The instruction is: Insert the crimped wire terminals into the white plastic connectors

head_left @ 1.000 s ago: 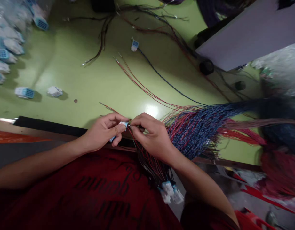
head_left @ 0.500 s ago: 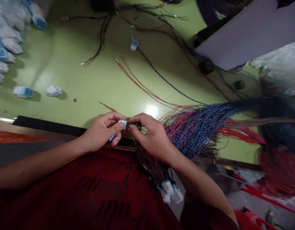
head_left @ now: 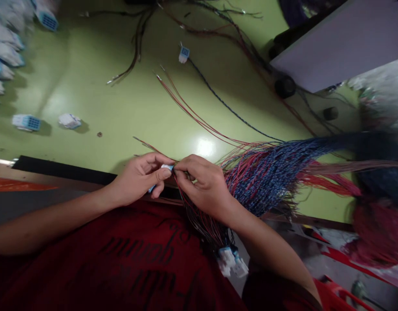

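Note:
My left hand point(head_left: 143, 178) is closed around a small white and blue connector housing point(head_left: 167, 167), pinched between thumb and fingers. A second bit of blue shows under its lower fingers. Against the housing's right end, my right hand point(head_left: 200, 179) pinches a thin wire, whose tip is hidden by the fingers. Thin red and dark wires point(head_left: 199, 220) hang from between the hands toward my lap, where white connectors point(head_left: 229, 261) dangle. Past the left hand, a few wire ends point(head_left: 143, 143) stick out over the green table point(head_left: 115, 103).
To the right lies a thick bundle of blue and red twisted wires point(head_left: 266, 177). Loose connectors point(head_left: 26, 122) and a bagged pile point(head_left: 7, 52) sit at left. A connector on a blue cable point(head_left: 184, 54), dark harness wires point(head_left: 139, 39) and a white panel point(head_left: 341, 47) are farther back.
My right hand's fingers have moved in closer to the connector housing, and the dark wire between them shows less. The view has shifted slightly. The left hand keeps its hold.

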Tool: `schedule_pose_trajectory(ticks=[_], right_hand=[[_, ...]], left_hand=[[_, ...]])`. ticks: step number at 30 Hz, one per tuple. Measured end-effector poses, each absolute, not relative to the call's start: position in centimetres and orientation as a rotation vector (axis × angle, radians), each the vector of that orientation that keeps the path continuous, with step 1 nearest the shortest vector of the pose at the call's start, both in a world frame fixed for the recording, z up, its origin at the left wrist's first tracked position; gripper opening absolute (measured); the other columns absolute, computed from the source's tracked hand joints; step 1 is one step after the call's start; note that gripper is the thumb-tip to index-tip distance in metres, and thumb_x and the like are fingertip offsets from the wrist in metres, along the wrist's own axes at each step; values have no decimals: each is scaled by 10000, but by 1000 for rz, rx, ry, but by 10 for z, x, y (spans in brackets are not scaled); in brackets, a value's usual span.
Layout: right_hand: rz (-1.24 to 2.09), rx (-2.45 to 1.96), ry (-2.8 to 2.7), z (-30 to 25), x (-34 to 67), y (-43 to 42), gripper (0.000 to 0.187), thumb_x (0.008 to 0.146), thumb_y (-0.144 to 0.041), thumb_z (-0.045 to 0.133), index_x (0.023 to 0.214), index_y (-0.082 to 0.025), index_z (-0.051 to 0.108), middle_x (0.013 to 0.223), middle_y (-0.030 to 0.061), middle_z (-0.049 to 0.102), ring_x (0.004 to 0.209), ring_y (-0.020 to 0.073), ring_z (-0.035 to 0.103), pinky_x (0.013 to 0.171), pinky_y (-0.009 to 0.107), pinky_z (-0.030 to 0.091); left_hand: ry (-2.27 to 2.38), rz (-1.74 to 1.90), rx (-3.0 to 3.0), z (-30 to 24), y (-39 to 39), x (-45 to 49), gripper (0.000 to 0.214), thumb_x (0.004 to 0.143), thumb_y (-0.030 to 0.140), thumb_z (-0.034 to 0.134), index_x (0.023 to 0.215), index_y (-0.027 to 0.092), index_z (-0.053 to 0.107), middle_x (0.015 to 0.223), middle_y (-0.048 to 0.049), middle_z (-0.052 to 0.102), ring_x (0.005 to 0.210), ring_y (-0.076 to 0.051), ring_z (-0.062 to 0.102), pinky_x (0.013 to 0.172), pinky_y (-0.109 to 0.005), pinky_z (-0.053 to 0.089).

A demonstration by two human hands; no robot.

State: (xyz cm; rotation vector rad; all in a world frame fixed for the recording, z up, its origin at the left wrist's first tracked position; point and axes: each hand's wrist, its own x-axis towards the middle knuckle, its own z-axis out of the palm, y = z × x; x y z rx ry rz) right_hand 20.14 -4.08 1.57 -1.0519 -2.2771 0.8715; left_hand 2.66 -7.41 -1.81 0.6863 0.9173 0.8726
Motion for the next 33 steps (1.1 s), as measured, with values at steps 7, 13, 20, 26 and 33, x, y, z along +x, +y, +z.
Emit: schedule_pose_trajectory(ticks=[7,13,20,26,33], right_hand=[[731,-1194,-2493,20,196,-43,195,859,-113,474,729,-132,620,701,67,631,680,152,559,642,295,438],[894,-1277,-2271,22,195,-44,143,840,-125,508,762,-158,624,714,19,642,638,105,550,606,248,428],[984,-1233,-2104,20,198,-44,111,822,-128,540,758,-180,613,694,-15,624,614,85,537,589,239,431],[1073,-1163,-2131,20,198,-39,129,821,-112,540,718,-179,579,686,-14,576,617,87,512,584,241,418],[994,-1147,-2205,16,196,-40,145,820,-112,518,692,-169,556,669,-11,553,626,92,500,591,239,393]], left_hand=[[1018,887,745,-16,-76,33,130,804,151,637,926,128,597,582,67,567,384,-36,502,397,-155,403],[969,898,723,-16,-77,30,143,847,234,632,947,148,576,582,75,557,380,-39,509,395,-159,399],[938,892,689,-15,-75,26,218,850,324,652,962,164,556,591,75,547,373,-45,511,383,-165,386],[963,862,708,-16,-75,26,214,845,312,655,965,167,554,680,46,595,384,-42,526,383,-170,400],[942,868,707,-18,-75,27,167,837,247,655,951,151,579,634,54,592,390,-42,524,391,-161,406]])
